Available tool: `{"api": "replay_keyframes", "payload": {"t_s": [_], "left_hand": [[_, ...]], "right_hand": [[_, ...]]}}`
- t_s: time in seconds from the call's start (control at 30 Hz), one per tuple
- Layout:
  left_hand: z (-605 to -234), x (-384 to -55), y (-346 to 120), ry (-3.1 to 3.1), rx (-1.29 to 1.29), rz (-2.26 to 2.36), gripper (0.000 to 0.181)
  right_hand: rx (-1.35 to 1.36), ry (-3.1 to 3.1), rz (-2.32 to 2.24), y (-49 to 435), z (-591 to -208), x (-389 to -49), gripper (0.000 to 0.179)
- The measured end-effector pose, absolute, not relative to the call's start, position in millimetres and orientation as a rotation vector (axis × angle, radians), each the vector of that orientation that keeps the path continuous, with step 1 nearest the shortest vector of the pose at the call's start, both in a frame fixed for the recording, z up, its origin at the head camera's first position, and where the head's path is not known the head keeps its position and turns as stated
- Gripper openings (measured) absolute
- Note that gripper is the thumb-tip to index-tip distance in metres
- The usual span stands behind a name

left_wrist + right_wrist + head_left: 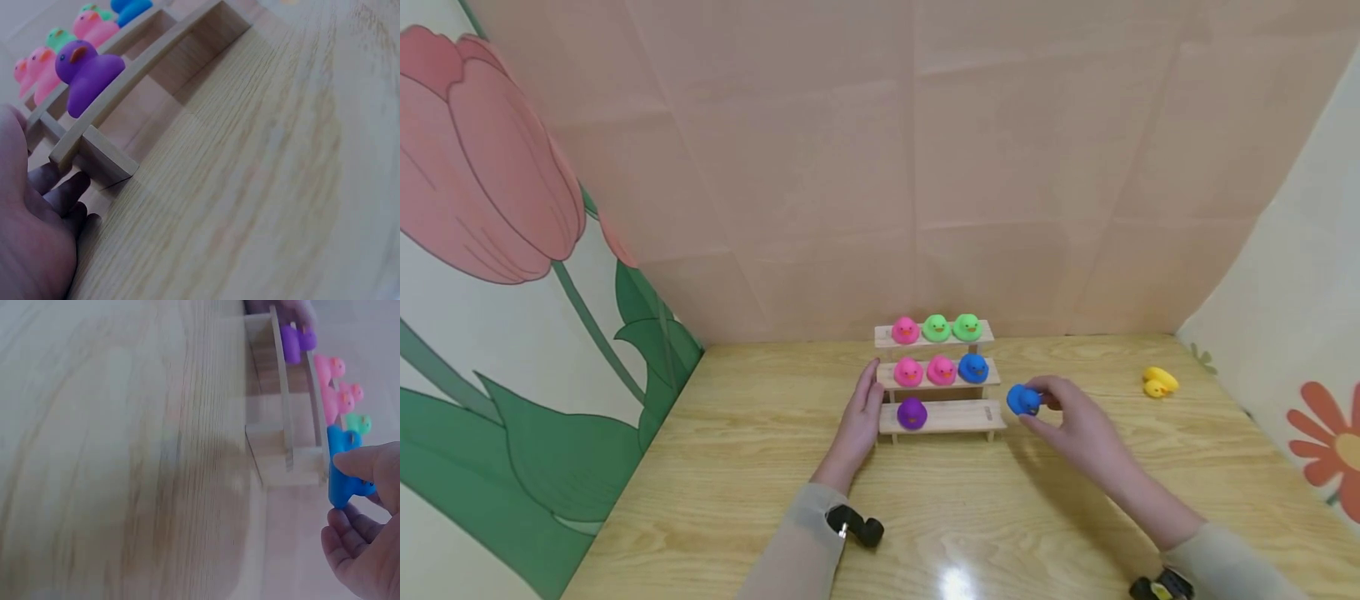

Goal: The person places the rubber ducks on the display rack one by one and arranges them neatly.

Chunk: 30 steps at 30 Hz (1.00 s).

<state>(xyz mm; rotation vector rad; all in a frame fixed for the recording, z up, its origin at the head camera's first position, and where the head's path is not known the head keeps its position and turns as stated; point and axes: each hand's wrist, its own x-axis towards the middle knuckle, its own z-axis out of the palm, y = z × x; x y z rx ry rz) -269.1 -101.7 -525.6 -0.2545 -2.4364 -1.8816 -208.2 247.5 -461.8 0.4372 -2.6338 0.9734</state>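
Note:
In the head view a three-tier wooden shelf [958, 414] stands on the table. My left hand [859, 408] rests along its left end, and the left wrist view shows the fingers at the end of the bottom step. A purple rubber duck [912, 413] sits on that step, towards the left. On the middle tier are two pink ducks [908, 372] and a blue duck [973, 368]; the top one bears a pink duck [906, 330] and two green ducks [936, 327]. Just right of the shelf, my right hand [1078, 425] pinches another blue rubber duck [1022, 400] between thumb and fingers.
A yellow duck [1159, 382] lies on its side at the right of the wooden table [737, 467]. Behind the table hangs a pinkish-beige cloth [820, 183]. Walls with painted flowers flank it on both sides.

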Motion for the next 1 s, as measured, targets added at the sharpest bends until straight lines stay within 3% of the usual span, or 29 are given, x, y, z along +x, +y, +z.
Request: {"api": "replay_keyframes", "payload": {"t_s": [1.0], "left_hand": [[-526, -270, -102, -2.436, -0.251, -1.877, 0.057]], "right_hand": [[0.578, -2.542, 1.012, 170, -469, -213, 0.039]]}}
